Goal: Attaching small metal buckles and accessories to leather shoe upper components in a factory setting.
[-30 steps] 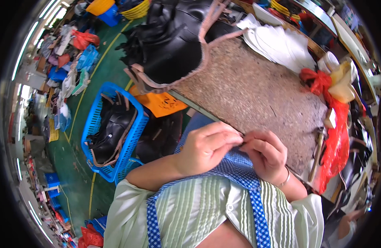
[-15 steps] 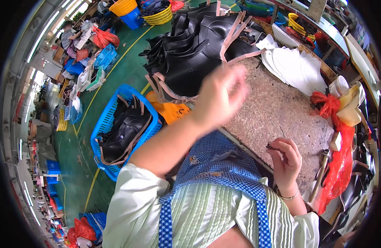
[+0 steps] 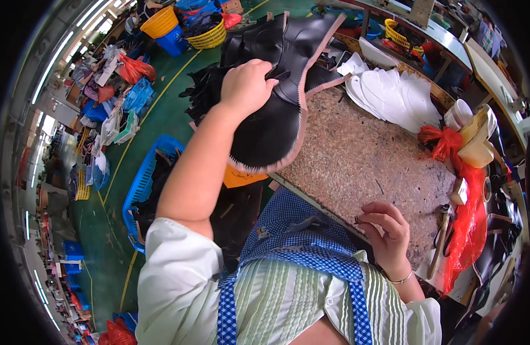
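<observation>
Leftward, green floor [image 3: 161, 121] flanks black pieces [image 3: 270, 132] and speckled worktop [image 3: 368, 149].

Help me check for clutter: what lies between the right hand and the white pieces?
The head view shows speckled bench top between the right hand and the white pieces, with one thin dark line, thread or scratch unclear.

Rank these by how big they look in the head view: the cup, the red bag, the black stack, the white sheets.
1. Black stack, largest, though partly behind the left hand.
2. White sheets and red bag: too alike to rank.
3. Cup, smallest.
</observation>
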Demonstrator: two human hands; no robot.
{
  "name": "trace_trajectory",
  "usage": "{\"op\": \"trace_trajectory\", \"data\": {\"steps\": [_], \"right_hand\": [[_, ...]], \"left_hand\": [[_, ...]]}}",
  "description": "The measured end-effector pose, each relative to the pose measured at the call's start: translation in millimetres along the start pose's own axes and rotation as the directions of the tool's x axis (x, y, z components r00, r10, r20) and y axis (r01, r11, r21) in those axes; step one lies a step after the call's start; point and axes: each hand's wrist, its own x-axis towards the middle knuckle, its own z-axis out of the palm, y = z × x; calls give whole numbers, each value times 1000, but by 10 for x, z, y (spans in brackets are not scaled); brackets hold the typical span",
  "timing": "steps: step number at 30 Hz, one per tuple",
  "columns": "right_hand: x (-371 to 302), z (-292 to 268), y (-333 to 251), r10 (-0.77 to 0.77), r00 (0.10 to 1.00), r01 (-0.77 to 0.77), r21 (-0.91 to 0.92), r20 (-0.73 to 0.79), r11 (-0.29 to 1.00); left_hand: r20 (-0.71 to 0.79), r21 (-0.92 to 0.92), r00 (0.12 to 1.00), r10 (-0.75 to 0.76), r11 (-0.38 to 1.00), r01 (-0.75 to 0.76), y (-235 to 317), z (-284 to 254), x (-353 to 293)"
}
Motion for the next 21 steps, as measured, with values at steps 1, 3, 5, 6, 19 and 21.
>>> {"op": "trace_trajectory", "data": {"steps": [1,3,5,6,19,21], "right_hand": [[16,-52,-50,-9,1000,9,20,-4,1000],[72,-147,-214,-28,1000,27,85,9,996],[193,-165,-376,-118,992,110,139,48,984],[269,-144,-442,-166,984,159,105,64,982],[264,134,-189,-93,995,82,238,32,968],[246,144,-215,-79,997,77,140,9,987]], "left_hand": [[108,-48,993,46,998,-41,215,-255,-3],[206,-221,953,221,959,-175,613,-669,-116],[366,-517,846,388,840,-162,857,-920,-257],[414,-641,798,439,762,-87,936,-940,-339],[620,-784,691,372,270,558,1003,-374,-855],[609,-792,709,355,317,521,1023,-383,-883]]}}
